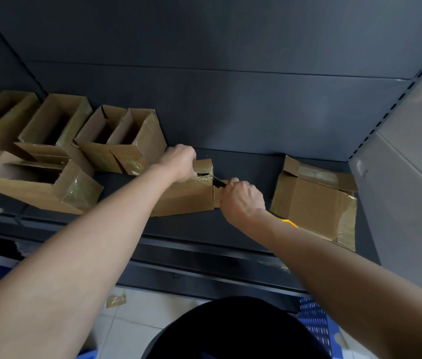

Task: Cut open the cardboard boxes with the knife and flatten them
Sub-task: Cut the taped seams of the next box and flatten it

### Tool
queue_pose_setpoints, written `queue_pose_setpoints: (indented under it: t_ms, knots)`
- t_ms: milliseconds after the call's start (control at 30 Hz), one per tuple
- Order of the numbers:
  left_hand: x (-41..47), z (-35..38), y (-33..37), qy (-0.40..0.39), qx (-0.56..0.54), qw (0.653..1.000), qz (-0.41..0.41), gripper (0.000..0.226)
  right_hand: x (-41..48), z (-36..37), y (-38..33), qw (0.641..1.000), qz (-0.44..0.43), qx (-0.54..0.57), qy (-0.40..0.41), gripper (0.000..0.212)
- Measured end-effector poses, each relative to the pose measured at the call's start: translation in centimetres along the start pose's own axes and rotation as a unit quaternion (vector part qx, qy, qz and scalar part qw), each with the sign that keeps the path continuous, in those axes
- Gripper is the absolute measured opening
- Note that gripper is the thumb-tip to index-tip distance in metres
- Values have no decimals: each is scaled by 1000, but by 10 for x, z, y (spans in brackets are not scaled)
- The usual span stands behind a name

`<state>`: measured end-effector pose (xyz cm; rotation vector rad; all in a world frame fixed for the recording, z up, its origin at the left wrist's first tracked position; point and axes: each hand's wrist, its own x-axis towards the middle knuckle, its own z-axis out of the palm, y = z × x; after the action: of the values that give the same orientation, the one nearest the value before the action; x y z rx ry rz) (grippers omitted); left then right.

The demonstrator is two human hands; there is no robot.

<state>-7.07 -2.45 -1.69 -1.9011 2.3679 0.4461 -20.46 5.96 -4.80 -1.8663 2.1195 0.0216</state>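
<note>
A small taped cardboard box (pixel 186 196) stands on the dark shelf (pixel 243 167) in the middle. My left hand (pixel 180 161) grips its top far edge. My right hand (pixel 242 200) grips a yellow-handled knife (pixel 288 221), whose dark blade (pixel 219 182) sits in the taped corner of that box. A flattened box (pixel 313 200) lies on the shelf to the right. Several open upright boxes (pixel 124 138) stand at the left.
The shelf has a dark back panel (pixel 230 99) and a slotted upright (pixel 396 99) at the right. A blue perforated crate (pixel 313 325) stands on the tiled floor, where a scrap of tape (pixel 116 300) lies.
</note>
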Motion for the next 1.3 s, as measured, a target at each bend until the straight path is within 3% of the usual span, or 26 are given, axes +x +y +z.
queue_pose_setpoints:
  t_ms: [133, 300, 500, 633, 700, 833, 867, 967, 1300]
  knots:
    - [0, 1, 3, -5, 11, 1000, -2, 36, 7, 5, -3, 999, 2, 42, -13, 30]
    - [1, 0, 5, -20, 22, 1000, -2, 32, 11, 0, 1, 1000, -16, 2, -10, 30]
    - [3, 1, 8, -25, 22, 999, -8, 27, 6, -10, 10, 997, 19, 74, -24, 23]
    - [3, 2, 10, -26, 29, 999, -15, 26, 10, -8, 3, 977, 55, 178, -100, 33]
    - [3, 2, 9, -23, 28, 999, -21, 27, 11, -13, 1, 969, 32, 209, -131, 33]
    - [4, 3, 11, -29, 25, 999, -28, 31, 12, -12, 10, 964, 30, 231, -131, 20]
    - [5, 3, 12, -30, 29, 999, -28, 30, 14, -6, 14, 961, 33, 250, -116, 26]
    - [3, 5, 14, -31, 40, 998, -28, 28, 13, 3, 18, 961, 38, 256, -96, 43]
    - [-3, 8, 15, -31, 33, 998, -38, 23, 32, -18, 27, 980, -10, 164, -114, 35]
